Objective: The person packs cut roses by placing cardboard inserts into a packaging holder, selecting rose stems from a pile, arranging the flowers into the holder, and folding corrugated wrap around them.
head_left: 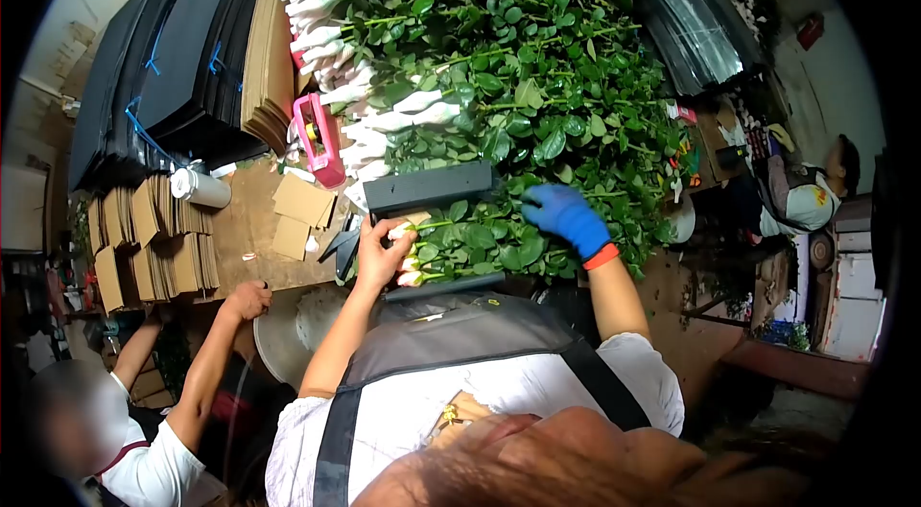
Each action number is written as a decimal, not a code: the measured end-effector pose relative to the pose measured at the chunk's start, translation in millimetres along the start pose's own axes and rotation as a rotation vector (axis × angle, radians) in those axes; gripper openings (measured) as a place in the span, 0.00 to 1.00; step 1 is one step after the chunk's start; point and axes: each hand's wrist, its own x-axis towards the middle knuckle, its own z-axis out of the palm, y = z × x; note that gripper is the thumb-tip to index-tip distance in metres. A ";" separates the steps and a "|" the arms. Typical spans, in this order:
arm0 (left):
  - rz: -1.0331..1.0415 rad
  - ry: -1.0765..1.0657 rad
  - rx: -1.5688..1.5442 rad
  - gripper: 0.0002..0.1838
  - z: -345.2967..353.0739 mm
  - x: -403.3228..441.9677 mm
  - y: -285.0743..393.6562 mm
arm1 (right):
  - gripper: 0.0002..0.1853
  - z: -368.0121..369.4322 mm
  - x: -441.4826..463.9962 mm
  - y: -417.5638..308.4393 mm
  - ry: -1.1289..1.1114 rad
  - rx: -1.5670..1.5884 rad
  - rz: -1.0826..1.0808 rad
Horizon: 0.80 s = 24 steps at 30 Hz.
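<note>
Bare fingers of my left hand [380,253] are closed around a rose head [401,233] with a pale, pink-tinged bloom. Another rose head [410,279] lies just below it, and their leafy stems [480,243] run to the right. My right hand [566,216], in a blue glove with an orange cuff, rests on the leaves; its fingertips are partly hidden, so its grip is unclear. A dark grey block-like piece [428,186] lies above the roses, and a dark strip [445,287] lies below them.
White-sleeved flowers [413,112] are heaped above. At left are black boards [197,56], cardboard pieces [153,229], a white cup [200,187] and a pink dispenser [318,141]. A co-worker's hand [248,300] is at the table edge; another person [811,200] is at far right.
</note>
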 end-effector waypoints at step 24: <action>-0.052 -0.008 -0.024 0.20 0.5 5.0 -7.6 | 0.19 -160.4 193.1 -41.1 0.836 -0.193 -0.367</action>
